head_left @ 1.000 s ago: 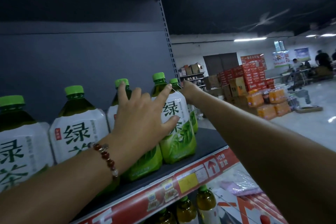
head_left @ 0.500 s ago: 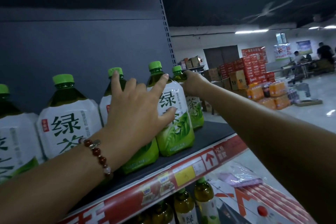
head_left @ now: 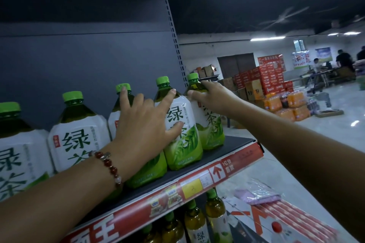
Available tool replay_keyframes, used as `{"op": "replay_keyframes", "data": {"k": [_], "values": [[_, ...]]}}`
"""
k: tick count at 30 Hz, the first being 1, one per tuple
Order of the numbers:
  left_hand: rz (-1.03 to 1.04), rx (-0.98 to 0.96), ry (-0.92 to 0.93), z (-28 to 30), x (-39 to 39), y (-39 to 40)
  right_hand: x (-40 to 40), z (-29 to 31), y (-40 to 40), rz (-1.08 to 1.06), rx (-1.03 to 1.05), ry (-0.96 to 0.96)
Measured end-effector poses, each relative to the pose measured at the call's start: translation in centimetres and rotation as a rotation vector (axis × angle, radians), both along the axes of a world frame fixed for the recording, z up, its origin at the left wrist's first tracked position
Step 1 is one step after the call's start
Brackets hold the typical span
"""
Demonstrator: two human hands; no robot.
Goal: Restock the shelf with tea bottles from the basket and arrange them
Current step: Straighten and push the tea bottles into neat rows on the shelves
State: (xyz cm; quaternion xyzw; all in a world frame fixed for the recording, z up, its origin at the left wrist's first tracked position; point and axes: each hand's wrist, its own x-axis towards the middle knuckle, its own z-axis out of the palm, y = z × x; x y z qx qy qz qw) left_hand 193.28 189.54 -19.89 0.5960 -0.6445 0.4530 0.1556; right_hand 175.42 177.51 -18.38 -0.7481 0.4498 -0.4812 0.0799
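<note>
Large green tea bottles with green caps and white-green labels stand in a row on the dark top shelf (head_left: 235, 145). My left hand (head_left: 146, 122), with a red bead bracelet at the wrist, lies spread with straight fingers across two bottles: one mostly hidden behind the palm (head_left: 147, 169) and the front bottle (head_left: 182, 144), thumb pressing its label. My right hand (head_left: 211, 98) grips the shoulder of the rightmost bottle (head_left: 212, 128), which stands upright at the shelf's right end. The basket is out of view.
More tea bottles (head_left: 77, 134) fill the shelf to the left. Smaller bottles (head_left: 197, 225) stand on the lower shelf behind the red price strip (head_left: 197, 183). A red carton (head_left: 292, 221) lies below right. Stacked boxes (head_left: 264, 83) and people stand far across the floor.
My right hand has drawn the rightmost bottle forward, out from behind the front bottle, toward the shelf's right end. My left hand stays spread on its two bottles.
</note>
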Motion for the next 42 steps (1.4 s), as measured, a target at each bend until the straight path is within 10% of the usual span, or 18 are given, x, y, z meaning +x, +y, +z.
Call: {"op": "replay_keyframes", "data": {"k": [21,33,42], "values": [[-0.018,0.024,0.0,-2.8,0.0,2.2,-0.8,-2.1,4.7,-0.044,-0.011,-0.076],[-0.079,0.13,-0.001,-18.4,11.2,18.1,3.9,-18.3,20.0,0.173,-0.374,0.472],[0.201,0.348,0.237,-28.4,19.7,27.4,14.9,-26.1,27.3,0.394,-0.093,0.73]]}}
